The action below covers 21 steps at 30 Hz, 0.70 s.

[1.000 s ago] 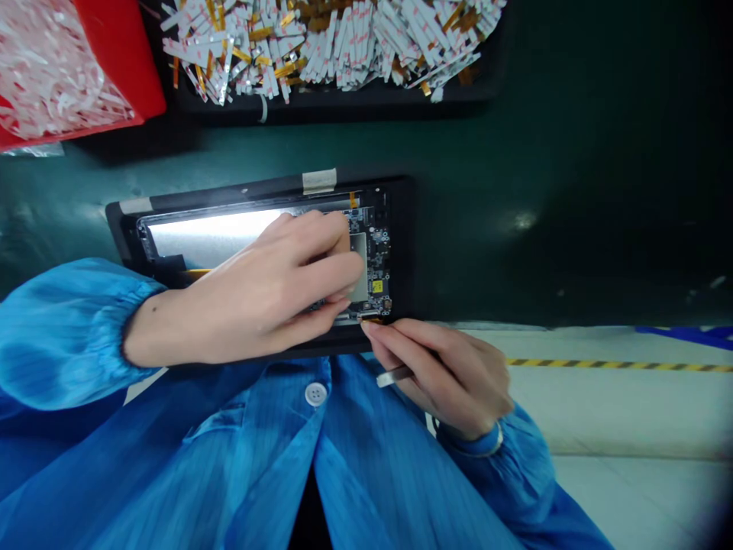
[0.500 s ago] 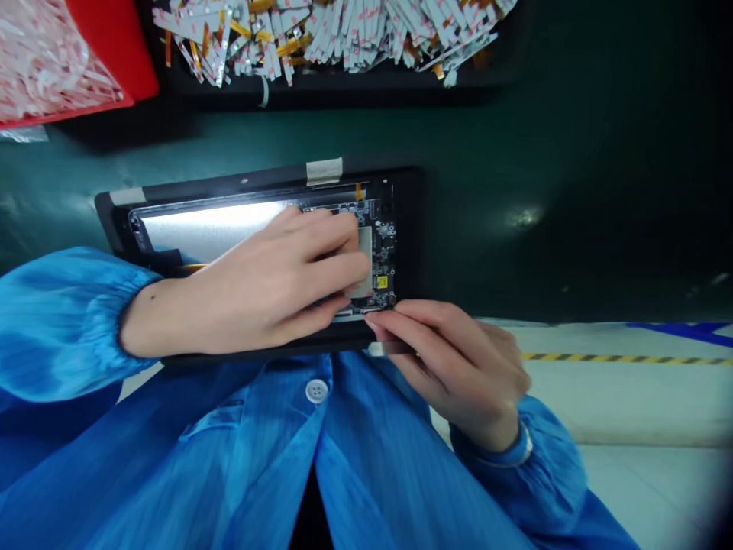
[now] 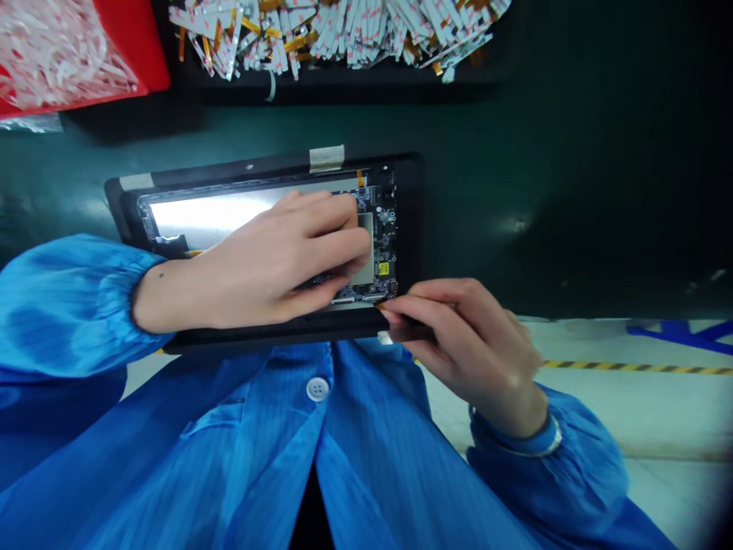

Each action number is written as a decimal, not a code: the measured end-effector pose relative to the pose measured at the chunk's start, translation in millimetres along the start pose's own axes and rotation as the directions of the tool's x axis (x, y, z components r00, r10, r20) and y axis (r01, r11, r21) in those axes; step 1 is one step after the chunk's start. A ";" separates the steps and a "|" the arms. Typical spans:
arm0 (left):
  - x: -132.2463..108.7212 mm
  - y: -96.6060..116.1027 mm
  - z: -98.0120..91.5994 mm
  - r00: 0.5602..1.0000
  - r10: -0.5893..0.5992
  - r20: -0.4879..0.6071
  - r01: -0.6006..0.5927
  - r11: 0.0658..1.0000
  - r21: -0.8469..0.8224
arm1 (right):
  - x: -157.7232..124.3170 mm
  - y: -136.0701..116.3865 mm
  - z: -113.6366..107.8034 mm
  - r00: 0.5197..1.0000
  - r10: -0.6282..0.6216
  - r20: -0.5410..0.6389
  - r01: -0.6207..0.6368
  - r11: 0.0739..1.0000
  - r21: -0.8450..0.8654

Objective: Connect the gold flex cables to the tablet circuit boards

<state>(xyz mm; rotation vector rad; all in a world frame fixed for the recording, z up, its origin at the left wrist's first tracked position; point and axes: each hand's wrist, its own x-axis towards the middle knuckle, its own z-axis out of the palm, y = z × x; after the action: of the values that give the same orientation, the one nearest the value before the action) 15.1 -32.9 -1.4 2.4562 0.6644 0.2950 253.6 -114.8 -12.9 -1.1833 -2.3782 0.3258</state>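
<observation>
An opened black tablet lies on the dark green table, its silver panel and circuit board exposed. My left hand rests on the board with the fingers close together, pressing down near the metal shield. My right hand is at the tablet's near right corner, fingers pinched on a small flat strip with an orange end at the board's edge.
A black tray heaped with several white and orange flex strips stands at the back. A red bin of white scraps sits at the back left. The table edge and a floor with a yellow-black stripe lie to the right.
My right hand has shifted right and up along the tablet's near edge, still pinching the strip. My left hand stays pressed on the board. The view has drifted slightly.
</observation>
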 end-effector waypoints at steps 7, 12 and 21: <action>1.5 -1.6 -0.6 1.000 -0.016 0.027 0.016 1.000 -0.015 | -2.5 -1.0 -3.6 0.996 -0.085 0.031 0.086 0.996 -0.033; 1.9 -2.8 -2.5 0.999 -0.004 0.031 0.006 0.998 -0.065 | -6.1 1.8 -5.7 0.992 -0.121 0.033 0.120 0.993 0.010; 1.2 -3.7 -1.8 0.998 -0.001 0.059 0.003 0.999 -0.033 | -10.6 -1.2 -6.5 0.994 -0.094 0.055 0.095 0.995 -0.012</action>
<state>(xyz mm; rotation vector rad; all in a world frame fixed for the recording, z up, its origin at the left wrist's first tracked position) 14.0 -28.8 -2.1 2.4230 0.6316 0.2300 261.6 -123.9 -10.0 -1.0773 -2.4781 0.3131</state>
